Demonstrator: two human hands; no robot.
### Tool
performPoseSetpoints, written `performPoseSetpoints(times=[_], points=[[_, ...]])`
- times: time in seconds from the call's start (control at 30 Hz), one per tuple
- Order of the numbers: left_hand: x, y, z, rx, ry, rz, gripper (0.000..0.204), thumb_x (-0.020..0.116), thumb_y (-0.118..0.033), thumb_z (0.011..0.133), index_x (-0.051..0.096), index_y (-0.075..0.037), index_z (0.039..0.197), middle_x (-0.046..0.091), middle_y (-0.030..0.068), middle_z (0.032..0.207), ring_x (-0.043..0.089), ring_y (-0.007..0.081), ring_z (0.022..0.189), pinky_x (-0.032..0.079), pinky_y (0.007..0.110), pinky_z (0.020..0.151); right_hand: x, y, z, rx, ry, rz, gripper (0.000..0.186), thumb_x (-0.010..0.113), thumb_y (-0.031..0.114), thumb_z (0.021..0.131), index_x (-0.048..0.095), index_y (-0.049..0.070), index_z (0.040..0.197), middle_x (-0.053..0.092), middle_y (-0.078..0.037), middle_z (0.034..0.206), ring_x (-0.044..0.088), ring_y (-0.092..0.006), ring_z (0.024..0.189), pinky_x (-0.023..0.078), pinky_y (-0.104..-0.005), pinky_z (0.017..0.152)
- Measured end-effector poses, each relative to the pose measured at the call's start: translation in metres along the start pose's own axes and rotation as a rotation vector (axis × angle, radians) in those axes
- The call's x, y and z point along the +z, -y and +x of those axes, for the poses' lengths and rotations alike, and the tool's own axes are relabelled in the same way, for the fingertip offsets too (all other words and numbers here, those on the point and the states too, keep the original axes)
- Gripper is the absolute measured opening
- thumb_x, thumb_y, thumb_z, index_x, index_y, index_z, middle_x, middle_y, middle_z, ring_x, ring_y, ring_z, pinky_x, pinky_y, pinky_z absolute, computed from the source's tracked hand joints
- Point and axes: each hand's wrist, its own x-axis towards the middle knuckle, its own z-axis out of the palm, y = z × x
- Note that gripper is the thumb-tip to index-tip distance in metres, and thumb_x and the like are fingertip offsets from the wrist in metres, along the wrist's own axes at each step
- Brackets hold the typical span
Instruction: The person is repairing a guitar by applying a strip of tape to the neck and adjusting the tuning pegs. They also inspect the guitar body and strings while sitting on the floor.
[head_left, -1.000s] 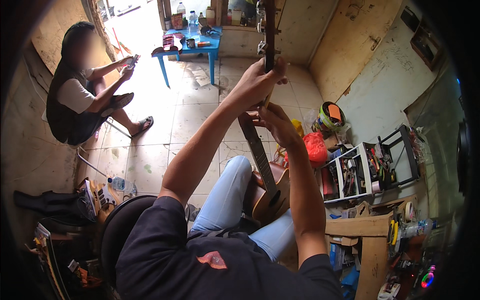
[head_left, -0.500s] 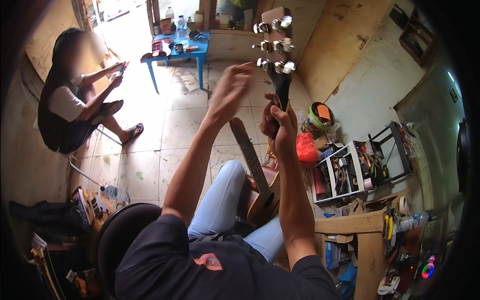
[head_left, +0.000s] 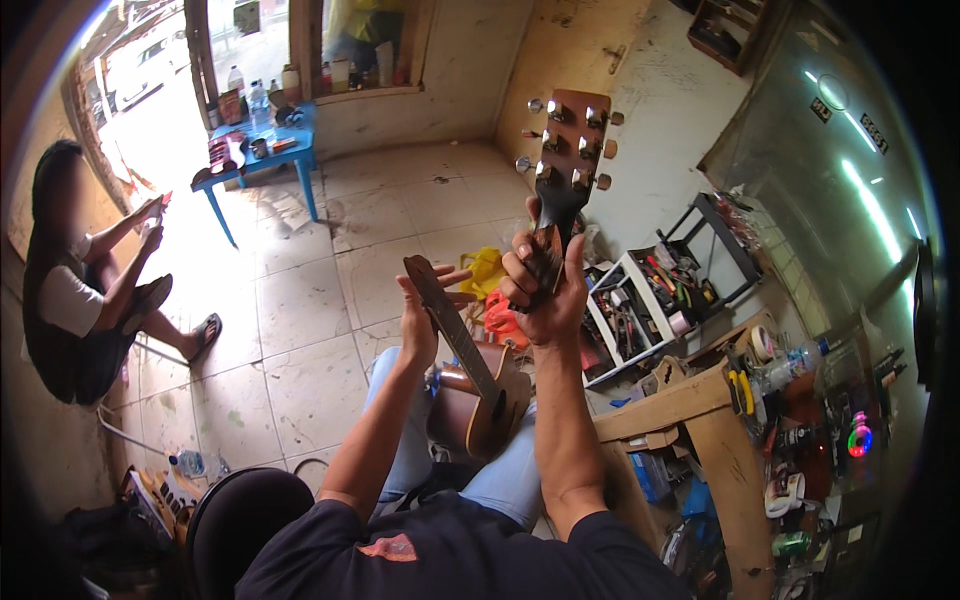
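Note:
My right hand (head_left: 550, 300) is closed around a detached guitar headstock piece (head_left: 572, 135) with metal tuning pegs and a dark, narrow lower end, held upright at the upper middle of the head view. Lower and to the left, my left hand (head_left: 418, 330) touches the top end of the guitar neck (head_left: 462, 345), its fingers stretched out and apart behind it. That neck rises at a slant from a brown acoustic guitar body (head_left: 455, 415), which sits between my thighs in light blue jeans.
A seated person (head_left: 60, 300) at left holds a small object. A blue table (head_left: 300, 150) with bottles stands behind. Plastic bags (head_left: 485, 270) and a rack of tools (head_left: 630, 300) lie right of centre. A wooden bench (head_left: 665, 400) and cluttered items border my right side.
My left hand has dropped from beside the headstock to the top of the guitar's neck. My right hand still holds the headstock piece upright. The view has shifted, showing more window.

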Motion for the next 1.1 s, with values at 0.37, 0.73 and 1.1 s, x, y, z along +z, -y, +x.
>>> performPoseSetpoints(times=[0.37, 0.73, 1.1], points=[[0.086, 0.039, -0.001, 0.032, 0.337, 0.087, 0.087, 0.02, -0.072, 0.099, 0.048, 0.003, 0.134, 0.065, 0.0173, 0.124, 0.067, 0.0213, 0.092, 0.051, 0.035, 0.088, -0.002, 0.065, -0.048, -0.192, -0.131, -0.278, 0.071, 0.051, 0.052, 0.102, 0.028, 0.011, 0.155, 0.053, -0.009, 0.116, 0.053, -0.0198, 0.091, 0.047, -0.0345, 0.075], [0.148, 0.061, -0.017, 0.101, 0.568, 0.044, 0.068, 0.042, -0.058, 0.103, 0.044, 0.002, 0.136, 0.063, 0.0157, 0.123, 0.063, 0.0208, 0.098, 0.049, 0.036, 0.09, 0.002, 0.117, -0.106, -0.268, -0.187, -0.315, 0.076, 0.054, 0.048, 0.101, 0.021, 0.011, 0.159, 0.053, -0.011, 0.125, 0.057, -0.0241, 0.103, 0.048, -0.042, 0.09], [0.176, 0.081, -0.029, 0.109, 0.626, 0.131, 0.068, 0.049, -0.062, 0.1, 0.049, -0.001, 0.129, 0.067, 0.0152, 0.105, 0.065, 0.0221, 0.093, 0.05, 0.036, 0.085, 0.0, 0.141, -0.139, -0.328, -0.262, -0.368, 0.076, 0.054, 0.047, 0.101, 0.019, 0.014, 0.159, 0.053, -0.009, 0.122, 0.057, -0.0264, 0.106, 0.048, -0.047, 0.098]])
